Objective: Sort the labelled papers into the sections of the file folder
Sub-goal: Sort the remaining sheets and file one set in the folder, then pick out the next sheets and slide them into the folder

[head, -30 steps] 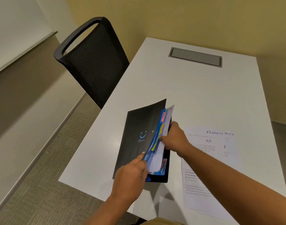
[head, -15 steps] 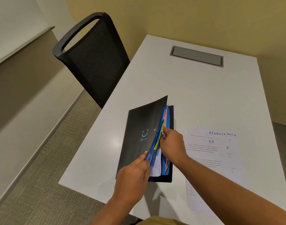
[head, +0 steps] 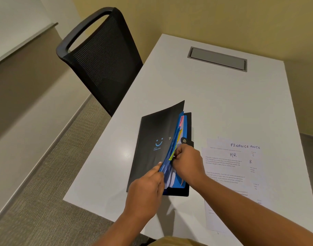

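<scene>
A black file folder (head: 152,135) with a blue smile logo lies on the white table (head: 214,103), its front cover lifted. Blue dividers (head: 183,121) with pink, orange and yellow tabs show inside, with white paper edges low down. My left hand (head: 146,190) pinches the lifted cover and the front blue dividers near the bottom edge. My right hand (head: 187,162) reaches between the dividers, fingers at the yellow tab (head: 171,156). To the right lie loose labelled papers (head: 230,167) marked "FINANCE" and "HR", overlapping.
A black mesh-backed chair (head: 100,59) stands at the table's left side. A grey cable hatch (head: 217,58) is set into the far tabletop. Carpeted floor lies to the left, and a yellow wall stands behind.
The white sheet that stuck up from the folder has gone down between the dividers. My right hand has moved lower, toward the yellow tab. My left hand keeps the cover lifted.
</scene>
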Demonstrator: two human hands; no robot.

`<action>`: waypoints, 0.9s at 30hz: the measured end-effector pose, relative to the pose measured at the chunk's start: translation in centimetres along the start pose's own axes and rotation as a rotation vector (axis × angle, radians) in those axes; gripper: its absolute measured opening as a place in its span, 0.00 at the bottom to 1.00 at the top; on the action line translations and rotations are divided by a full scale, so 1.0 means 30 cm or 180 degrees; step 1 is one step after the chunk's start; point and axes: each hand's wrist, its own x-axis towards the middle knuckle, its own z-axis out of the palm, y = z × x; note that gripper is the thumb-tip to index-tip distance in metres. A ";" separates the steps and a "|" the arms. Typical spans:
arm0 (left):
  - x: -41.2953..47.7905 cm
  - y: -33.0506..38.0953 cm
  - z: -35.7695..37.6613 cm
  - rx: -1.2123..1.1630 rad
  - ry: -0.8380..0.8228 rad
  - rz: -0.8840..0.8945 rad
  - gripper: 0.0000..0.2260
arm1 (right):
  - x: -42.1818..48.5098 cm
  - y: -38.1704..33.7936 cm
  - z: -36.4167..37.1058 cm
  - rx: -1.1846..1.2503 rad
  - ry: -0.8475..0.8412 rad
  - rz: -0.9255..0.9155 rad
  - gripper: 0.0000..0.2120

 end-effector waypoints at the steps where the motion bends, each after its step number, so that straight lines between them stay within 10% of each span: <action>1: 0.005 0.002 0.000 -0.0015 -0.0020 0.0036 0.04 | 0.008 -0.009 0.000 -0.0124 -0.0054 0.0002 0.07; 7: 0.020 0.005 0.005 0.0105 -0.0082 0.0049 0.00 | 0.055 -0.018 -0.028 -0.0495 -0.0298 -0.0117 0.13; 17: 0.081 0.067 0.093 0.1321 -0.1459 -0.0271 0.29 | -0.003 0.297 -0.154 -0.0087 -0.0129 -0.0004 0.09; 27: 0.040 0.085 0.277 0.1898 -0.1658 -0.0069 0.22 | -0.109 0.781 -0.306 -0.0314 -0.0587 0.0652 0.17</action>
